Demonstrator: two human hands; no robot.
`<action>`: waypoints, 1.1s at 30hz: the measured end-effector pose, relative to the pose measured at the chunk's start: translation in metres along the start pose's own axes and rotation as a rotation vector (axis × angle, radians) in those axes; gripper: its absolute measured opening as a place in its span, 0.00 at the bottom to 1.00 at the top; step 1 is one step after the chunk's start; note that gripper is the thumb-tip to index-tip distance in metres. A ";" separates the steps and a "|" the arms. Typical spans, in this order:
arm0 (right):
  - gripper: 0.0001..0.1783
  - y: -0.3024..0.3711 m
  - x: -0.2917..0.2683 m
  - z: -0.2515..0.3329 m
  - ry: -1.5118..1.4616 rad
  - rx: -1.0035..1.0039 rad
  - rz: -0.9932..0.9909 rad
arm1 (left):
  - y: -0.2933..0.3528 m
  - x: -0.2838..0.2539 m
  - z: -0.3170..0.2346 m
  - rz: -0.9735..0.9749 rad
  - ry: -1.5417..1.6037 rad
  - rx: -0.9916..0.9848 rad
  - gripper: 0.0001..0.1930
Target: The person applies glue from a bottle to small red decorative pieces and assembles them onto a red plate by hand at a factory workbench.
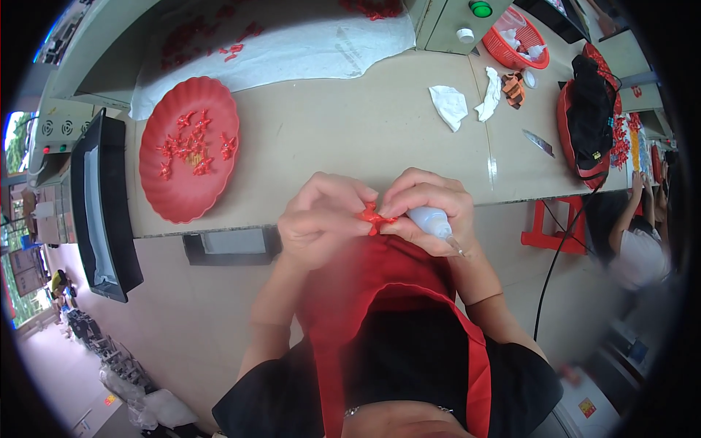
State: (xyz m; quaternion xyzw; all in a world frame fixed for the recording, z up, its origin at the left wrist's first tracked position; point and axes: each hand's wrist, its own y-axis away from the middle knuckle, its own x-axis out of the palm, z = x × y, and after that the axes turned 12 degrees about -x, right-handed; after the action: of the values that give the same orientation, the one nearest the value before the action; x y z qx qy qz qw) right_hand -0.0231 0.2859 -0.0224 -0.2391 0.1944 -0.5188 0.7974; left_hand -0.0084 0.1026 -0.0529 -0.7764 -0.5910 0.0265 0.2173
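Just past the table's near edge, a small red glossy star-like piece (374,217) is pinched between the fingertips of both hands. My left hand (315,217) is closed on its left side. The fingertips of my right hand (447,201) touch its other side, and that same hand also keeps a small pale squeeze bottle (431,221) against the palm. A thin tip on the bottle points down and to the right. Similar red pieces (196,146) lie in a red scalloped oval plate (157,193) to my left. Fingers cover part of the held piece.
A white cloth (314,62) with red pieces lies inside the machine opening at the back. Toward the right are crumpled tissues (447,106), a blade (539,142), a red basket (540,58) and a black-and-red bag (590,117). A black tray (109,212) stands at far left; people sit at far right.
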 end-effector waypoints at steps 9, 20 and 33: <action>0.11 -0.006 -0.009 -0.002 -0.061 -0.017 0.113 | -0.017 -0.016 -0.018 0.185 -0.164 -0.125 0.09; 0.09 -0.006 -0.011 -0.008 -0.131 0.045 0.139 | -0.026 -0.025 -0.021 0.375 -0.130 -0.346 0.13; 0.10 -0.004 -0.013 -0.022 -0.157 0.146 0.028 | -0.018 -0.009 -0.014 0.159 -0.367 -0.198 0.12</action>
State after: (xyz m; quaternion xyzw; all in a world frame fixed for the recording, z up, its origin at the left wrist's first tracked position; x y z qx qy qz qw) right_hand -0.0434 0.2928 -0.0365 -0.2175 0.0964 -0.4999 0.8328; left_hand -0.0236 0.0939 -0.0359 -0.8202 -0.5574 0.1262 0.0263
